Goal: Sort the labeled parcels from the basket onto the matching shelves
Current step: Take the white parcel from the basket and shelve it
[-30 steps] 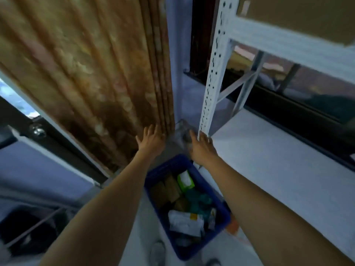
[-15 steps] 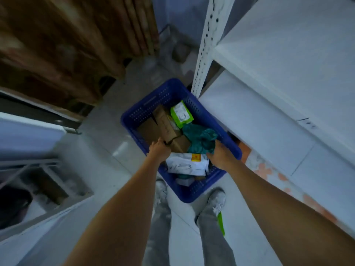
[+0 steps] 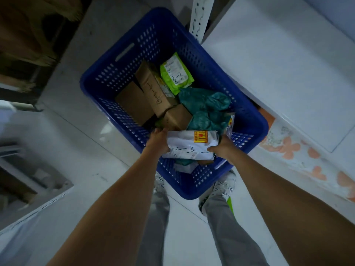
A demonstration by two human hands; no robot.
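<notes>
Left hand (image 3: 158,140) and right hand (image 3: 222,148) both clasp the ends of a white parcel (image 3: 189,144) marked 2-3, atop the pile in the blue basket (image 3: 123,73). Soft poly bag, likely light and slick; an orange sticker suggests fragile contents, so holding both ends seems sound. Basket sits on pale floor tiles beside white shelving (image 3: 278,73).

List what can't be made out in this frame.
- Head view: writing on the brown box is too small to read.
- Parcels under the white parcel are covered by it.
- Left hand and right hand fingertips are hidden behind that parcel.
- Shelf labels are out of view.
</notes>
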